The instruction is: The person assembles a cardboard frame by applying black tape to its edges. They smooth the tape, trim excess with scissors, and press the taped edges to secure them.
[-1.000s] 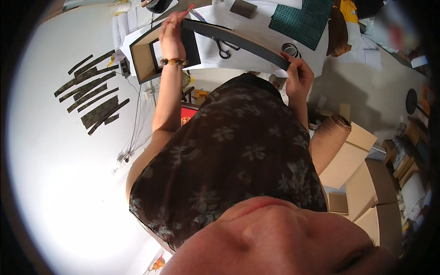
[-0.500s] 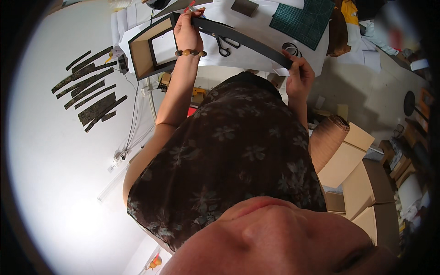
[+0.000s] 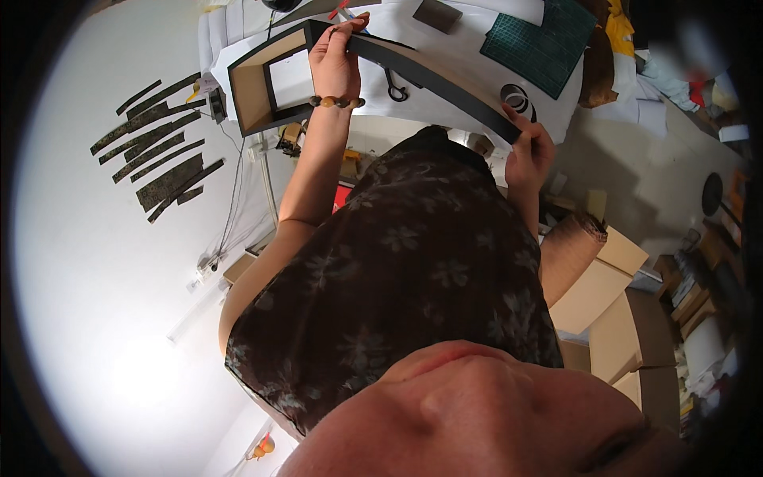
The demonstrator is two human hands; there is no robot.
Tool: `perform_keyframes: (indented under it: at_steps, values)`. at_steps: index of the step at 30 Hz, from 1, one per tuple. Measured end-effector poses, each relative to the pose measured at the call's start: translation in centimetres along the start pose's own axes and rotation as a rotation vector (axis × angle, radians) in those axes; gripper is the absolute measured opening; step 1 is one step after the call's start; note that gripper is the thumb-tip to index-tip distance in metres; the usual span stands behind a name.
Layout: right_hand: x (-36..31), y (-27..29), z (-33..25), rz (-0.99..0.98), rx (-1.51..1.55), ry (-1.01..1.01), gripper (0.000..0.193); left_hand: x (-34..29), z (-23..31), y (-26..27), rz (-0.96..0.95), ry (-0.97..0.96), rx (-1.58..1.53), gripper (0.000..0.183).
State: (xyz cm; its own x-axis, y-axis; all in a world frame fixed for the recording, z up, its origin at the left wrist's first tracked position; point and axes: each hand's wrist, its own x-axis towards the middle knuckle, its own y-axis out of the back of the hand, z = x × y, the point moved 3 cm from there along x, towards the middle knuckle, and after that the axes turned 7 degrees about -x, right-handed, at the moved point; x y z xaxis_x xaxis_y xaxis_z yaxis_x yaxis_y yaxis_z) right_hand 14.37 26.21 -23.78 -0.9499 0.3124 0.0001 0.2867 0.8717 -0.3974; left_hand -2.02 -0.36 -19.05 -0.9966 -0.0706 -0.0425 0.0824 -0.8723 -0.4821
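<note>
My left hand (image 3: 335,67), with a bead bracelet on its wrist, pinches the left end of a long black strip (image 3: 441,83). At its other end, the strip is gripped between the thumb and fingers of my right hand (image 3: 531,153). The strip slants down to the right above the table's near edge and shows a brownish face on its far side. Just left of my left hand stands an open black box frame (image 3: 238,99) with tan inner walls. Black scissors (image 3: 396,91) lie partly hidden behind the strip.
A green cutting mat (image 3: 536,48) and a dark rectangular block (image 3: 437,14) lie on the white-covered table (image 3: 469,44). Curled black-and-white bands (image 3: 515,97) sit near my right hand. Dark patterned strips (image 3: 155,151) hang on the left wall. Cardboard boxes (image 3: 616,334) stand at right.
The strip's right end has dropped slightly with my right hand, and its brownish face shows more. The strip now covers more of the scissors. The whole view has shifted a little.
</note>
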Motion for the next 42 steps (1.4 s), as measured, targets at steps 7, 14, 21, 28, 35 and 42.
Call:
perform_keyframes:
  at_steps: [7,14,21,28,35,42]
  values:
    - [0.6,-0.1,0.0,0.004,0.018,0.015,0.019,-0.1,-1.0,-0.8,0.072,-0.114,0.075,0.011]
    - [1.0,0.1,0.0,-0.017,0.000,0.047,0.018,-0.8,-1.3,-1.3,0.056,-0.094,0.132,0.025]
    - [1.0,0.0,0.0,0.010,0.027,0.026,0.017,-0.9,-2.0,-2.1,0.121,-0.251,0.215,0.019]
    - [1.1,0.2,0.0,-0.041,0.037,0.038,0.018,0.5,-1.9,-0.3,-0.059,-0.198,0.100,0.041]
    - [1.4,0.3,0.1,-0.022,0.093,0.003,0.018,1.2,-2.9,1.0,-0.220,-0.238,-0.004,0.042]
    - [1.4,0.5,0.3,-0.022,0.056,0.020,0.018,1.1,-2.5,0.6,-0.206,-0.156,-0.003,0.024]
